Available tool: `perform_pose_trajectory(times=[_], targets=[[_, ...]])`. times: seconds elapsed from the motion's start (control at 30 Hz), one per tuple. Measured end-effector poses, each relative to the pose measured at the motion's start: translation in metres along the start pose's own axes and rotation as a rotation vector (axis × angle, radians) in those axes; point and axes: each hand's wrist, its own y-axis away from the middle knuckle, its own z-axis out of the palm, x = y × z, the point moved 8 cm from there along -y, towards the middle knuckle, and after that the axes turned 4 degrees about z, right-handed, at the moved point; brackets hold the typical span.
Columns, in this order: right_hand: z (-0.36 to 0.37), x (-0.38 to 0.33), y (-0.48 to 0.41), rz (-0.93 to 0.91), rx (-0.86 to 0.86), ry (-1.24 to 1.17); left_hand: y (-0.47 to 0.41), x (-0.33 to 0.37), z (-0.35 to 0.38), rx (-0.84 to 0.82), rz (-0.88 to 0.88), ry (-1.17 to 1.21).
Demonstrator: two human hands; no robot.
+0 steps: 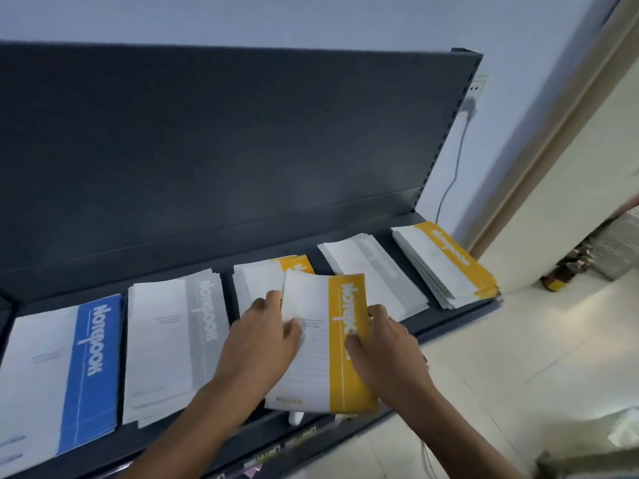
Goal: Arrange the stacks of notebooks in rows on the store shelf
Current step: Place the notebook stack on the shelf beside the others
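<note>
Several stacks of notebooks lie in a row on the dark shelf [242, 243]. From the left: a blue-banded stack [62, 371], a grey-banded stack [173, 340], a yellow-banded stack [269, 274], a white-grey stack [373, 274] and a yellow-banded stack [446, 267] at the far right. Over the middle stack I hold a yellow-banded notebook bundle [318, 350]. My left hand [262, 337] grips its left edge, thumb on the white cover. My right hand [383, 344] grips its right edge, with the thumb on the yellow band.
The shelf's dark back panel [224, 140] rises behind the stacks. A grey cable [453, 174] hangs from a wall socket to the right of the shelf. Pale floor tiles [501, 357] lie on the right, with bottles and boxes near the doorway [587, 257].
</note>
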Motion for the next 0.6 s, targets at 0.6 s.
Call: perform_pose_trajectory(times=[0.6], targets=[[0.051,-0.060,-0.111,-0.336,-0.237,0.093,-0.038,-0.028,0.007,0.061,-0.372,-0.087]])
